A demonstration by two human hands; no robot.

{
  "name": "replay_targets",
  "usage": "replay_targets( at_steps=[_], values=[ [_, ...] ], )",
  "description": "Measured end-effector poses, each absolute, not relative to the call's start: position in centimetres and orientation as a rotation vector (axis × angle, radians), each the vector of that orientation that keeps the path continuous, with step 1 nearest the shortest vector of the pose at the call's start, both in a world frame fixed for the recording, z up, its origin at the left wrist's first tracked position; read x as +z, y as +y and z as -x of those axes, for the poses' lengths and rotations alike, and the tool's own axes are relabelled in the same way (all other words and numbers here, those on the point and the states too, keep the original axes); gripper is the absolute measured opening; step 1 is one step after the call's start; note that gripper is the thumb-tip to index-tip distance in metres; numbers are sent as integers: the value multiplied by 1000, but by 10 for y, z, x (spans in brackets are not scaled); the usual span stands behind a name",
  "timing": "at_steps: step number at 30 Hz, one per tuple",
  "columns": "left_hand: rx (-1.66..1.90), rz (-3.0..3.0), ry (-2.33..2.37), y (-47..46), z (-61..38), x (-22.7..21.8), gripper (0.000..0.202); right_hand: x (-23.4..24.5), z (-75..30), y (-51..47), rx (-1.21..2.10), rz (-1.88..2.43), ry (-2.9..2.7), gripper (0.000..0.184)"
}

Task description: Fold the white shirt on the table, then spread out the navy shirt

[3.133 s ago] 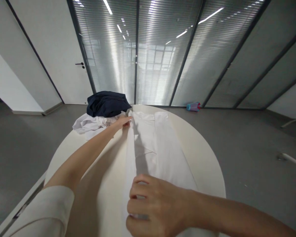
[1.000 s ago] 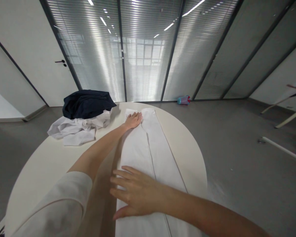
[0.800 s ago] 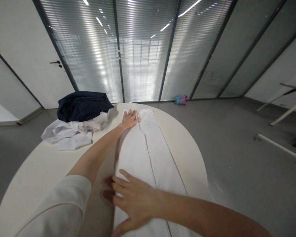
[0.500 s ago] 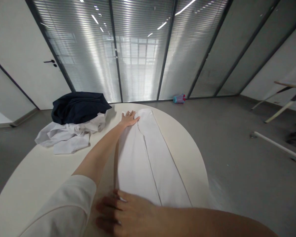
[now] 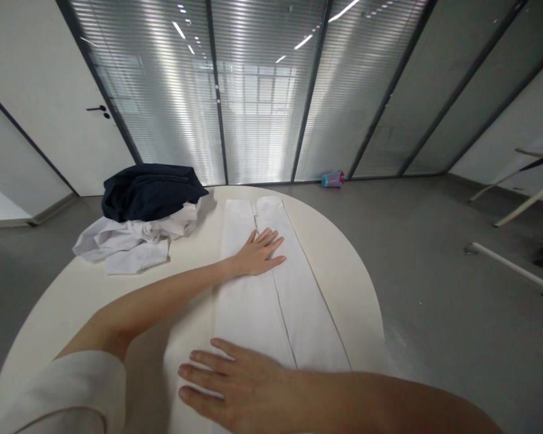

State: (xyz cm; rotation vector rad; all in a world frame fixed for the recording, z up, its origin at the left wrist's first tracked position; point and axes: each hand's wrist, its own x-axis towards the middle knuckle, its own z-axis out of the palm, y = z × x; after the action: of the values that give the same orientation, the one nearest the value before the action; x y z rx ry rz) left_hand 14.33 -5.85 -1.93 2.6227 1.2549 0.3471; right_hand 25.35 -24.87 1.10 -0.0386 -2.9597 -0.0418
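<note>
My left hand (image 5: pixel 257 254) has moved to the middle of the folded white garment (image 5: pixel 253 316), its fingers open flat like my right hand (image 5: pixel 238 386), and neither holds anything.

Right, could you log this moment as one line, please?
left hand: flat on folded white garment | right hand: spread on its near end

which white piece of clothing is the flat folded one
The long folded one down the middle of the table, under the left hand and right hand. The other white piece lies crumpled to its left, by the navy garment.
</note>
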Motion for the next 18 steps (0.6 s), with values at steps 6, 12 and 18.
replay_targets(
  at_steps=[6, 12, 18],
  values=[
    [376, -2516, 1317, -29, -134, -13, 62, 10, -255, -249, -64, 25, -2951, 55],
    [556, -2264, 1767, 20, -92, 5, 42, 6, -257, -247, -112, 4, -2913, 50],
    [600, -2252, 1709, 16, -82, 9, 38, 1, -259, -248, -124, 29, -2872, 46]
  ],
)
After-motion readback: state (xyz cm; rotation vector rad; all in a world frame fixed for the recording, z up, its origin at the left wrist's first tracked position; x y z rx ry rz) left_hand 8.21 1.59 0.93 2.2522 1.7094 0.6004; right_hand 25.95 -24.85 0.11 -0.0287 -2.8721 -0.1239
